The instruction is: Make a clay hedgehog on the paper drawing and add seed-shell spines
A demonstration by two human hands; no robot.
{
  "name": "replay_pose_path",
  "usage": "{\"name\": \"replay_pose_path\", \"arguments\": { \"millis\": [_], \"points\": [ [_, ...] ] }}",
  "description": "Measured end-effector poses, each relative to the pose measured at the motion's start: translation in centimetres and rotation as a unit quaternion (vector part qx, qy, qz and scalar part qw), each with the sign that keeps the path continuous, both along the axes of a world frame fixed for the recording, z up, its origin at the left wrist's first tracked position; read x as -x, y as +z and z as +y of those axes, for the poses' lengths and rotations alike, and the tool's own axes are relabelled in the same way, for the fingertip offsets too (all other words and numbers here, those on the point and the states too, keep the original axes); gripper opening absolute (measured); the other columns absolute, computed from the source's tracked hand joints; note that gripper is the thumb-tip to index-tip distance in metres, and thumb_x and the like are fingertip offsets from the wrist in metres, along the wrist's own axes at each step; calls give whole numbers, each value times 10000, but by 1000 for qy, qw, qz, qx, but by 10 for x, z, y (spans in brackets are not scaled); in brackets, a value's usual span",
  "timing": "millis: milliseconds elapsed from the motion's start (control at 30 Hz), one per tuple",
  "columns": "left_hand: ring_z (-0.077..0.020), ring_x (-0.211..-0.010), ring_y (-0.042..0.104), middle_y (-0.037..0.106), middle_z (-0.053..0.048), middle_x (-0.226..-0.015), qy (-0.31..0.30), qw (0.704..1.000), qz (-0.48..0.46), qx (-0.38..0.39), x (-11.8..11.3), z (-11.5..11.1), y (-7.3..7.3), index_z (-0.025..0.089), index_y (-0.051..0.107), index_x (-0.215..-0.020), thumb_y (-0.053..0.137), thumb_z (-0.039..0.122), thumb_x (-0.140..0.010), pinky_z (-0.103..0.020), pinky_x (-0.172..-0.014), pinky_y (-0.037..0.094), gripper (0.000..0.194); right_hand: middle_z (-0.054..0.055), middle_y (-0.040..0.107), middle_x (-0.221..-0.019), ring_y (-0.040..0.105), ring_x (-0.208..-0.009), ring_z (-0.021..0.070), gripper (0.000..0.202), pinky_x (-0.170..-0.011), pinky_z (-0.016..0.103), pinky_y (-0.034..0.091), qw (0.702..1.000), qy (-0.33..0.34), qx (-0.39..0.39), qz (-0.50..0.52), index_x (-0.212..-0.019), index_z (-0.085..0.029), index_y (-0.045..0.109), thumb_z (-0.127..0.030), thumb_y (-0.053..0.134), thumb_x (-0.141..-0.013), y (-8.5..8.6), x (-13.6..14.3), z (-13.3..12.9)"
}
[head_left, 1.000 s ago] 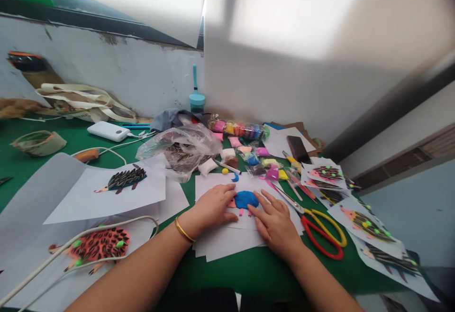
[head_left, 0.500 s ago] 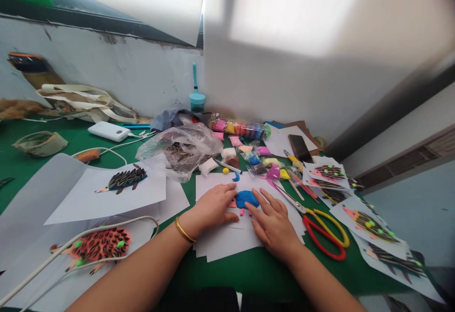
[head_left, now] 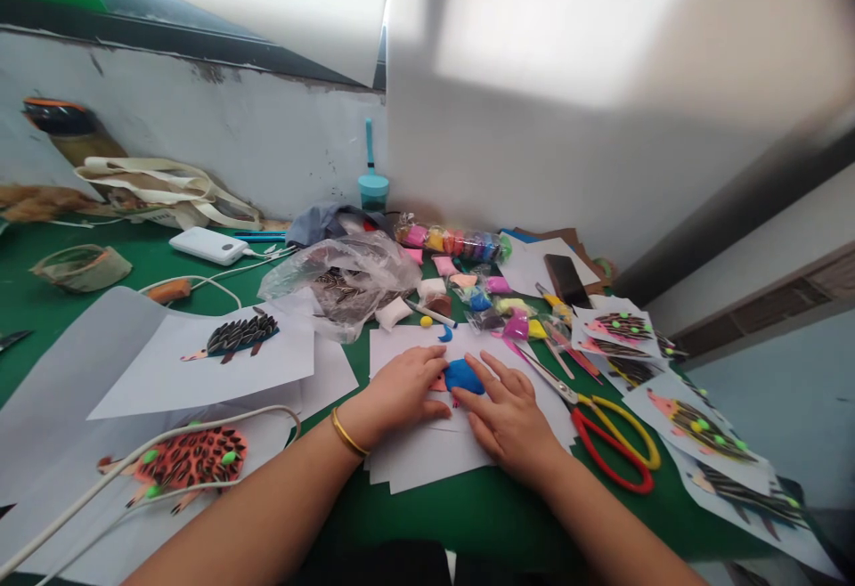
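A flattened blue clay oval (head_left: 463,377) lies on the white paper (head_left: 427,457), with a small pink clay piece (head_left: 438,382) at its left edge. My left hand (head_left: 411,386) rests on the paper left of the clay, fingers stretched beside the pink piece. My right hand (head_left: 504,403) lies over the oval's right part, fingers spread and touching it; pink clay below the oval is mostly covered. Above the hands on the paper are a blue clay crescent (head_left: 445,334) and a yellow clay ball (head_left: 426,321).
Scissors with red and yellow handles (head_left: 614,443) lie right of the paper. Behind are bagged clay pieces (head_left: 516,325) and a plastic bag of seeds (head_left: 340,288). Finished hedgehog pictures lie left (head_left: 267,372) and right (head_left: 718,430). A white cable (head_left: 166,435) crosses the left side.
My right hand has shifted slightly left, its fingers now further over the blue oval and the pink clay below. My left hand stays in place. The whole view has shifted slightly.
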State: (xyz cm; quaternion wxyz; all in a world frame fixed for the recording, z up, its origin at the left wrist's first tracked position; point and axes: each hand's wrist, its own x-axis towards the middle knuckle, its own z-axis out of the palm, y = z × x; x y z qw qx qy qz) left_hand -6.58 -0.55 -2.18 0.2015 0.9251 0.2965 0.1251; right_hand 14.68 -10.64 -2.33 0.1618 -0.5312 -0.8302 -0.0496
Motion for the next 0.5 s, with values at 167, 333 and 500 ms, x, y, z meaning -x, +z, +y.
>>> {"name": "replay_pose_path", "arguments": {
  "millis": [167,333,500],
  "points": [
    [-344,-1320,487,474,-163,-1476,2,1000,-15,5,1,0,-2,179,572,-1289,830,459,-687,-473,-1100,404,712,71,428,-1543,348,-1424,325,294,-1050,512,315,1000,2,5,9,-1182,-325,696,-298,547,-930,2,2,7],
    [-341,-1317,491,473,-167,-1477,3,1000,-17,9,0,0,-2,179,568,-1298,839,444,-678,-470,-1103,403,727,42,474,-1513,364,-1417,316,247,-1058,508,298,999,15,-15,43,-1104,-350,729,-318,559,-927,0,0,8],
    [-352,-1320,488,478,-170,-1473,2,1000,-16,13,-1,0,-2,188,570,-1294,829,439,-689,-492,-1098,404,705,35,444,-1534,367,-1414,315,259,-1056,499,312,999,12,-2,32,-1128,-360,723,-330,553,-936,-4,1,9]
  ]
}}
